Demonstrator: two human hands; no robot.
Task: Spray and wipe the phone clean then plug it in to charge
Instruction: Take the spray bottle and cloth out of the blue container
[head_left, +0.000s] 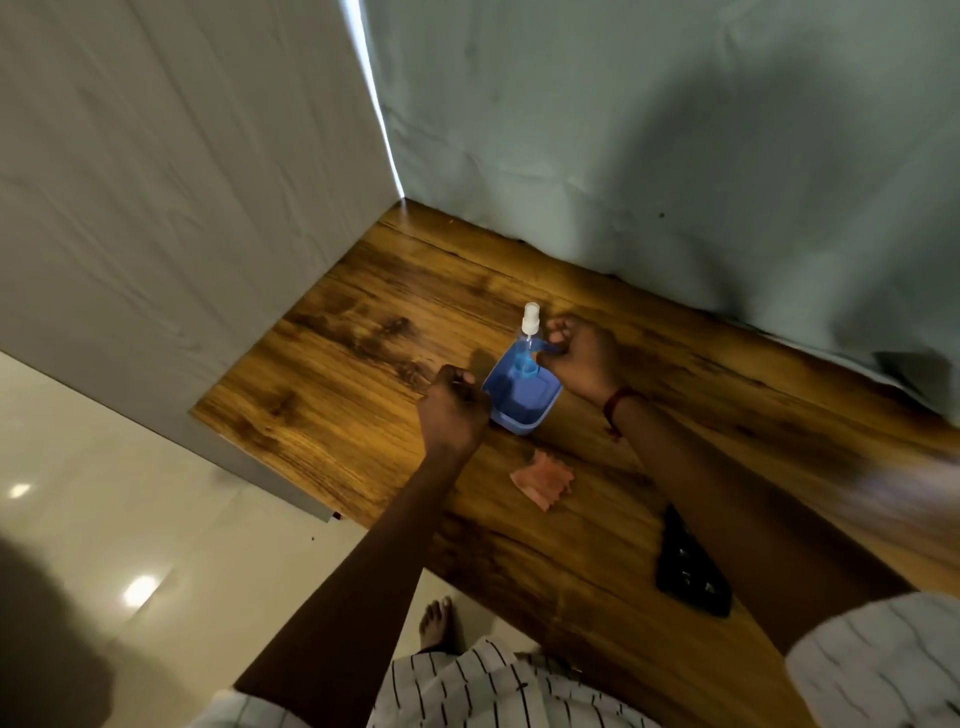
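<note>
Two hands: left hand (453, 402), right hand (584, 358) | one blue tub (522, 400) | one spray bottle (530, 325) | one cloth (543, 480) | one phone (691, 566)

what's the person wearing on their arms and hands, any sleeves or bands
Both hands are bare, with no gloves or rings visible. The right hand has a thin reddish-brown band around its wrist; the left hand has nothing on its wrist. Both forearms are uncovered, and short white sleeves with thin dark stripes start near the upper arms.
</note>
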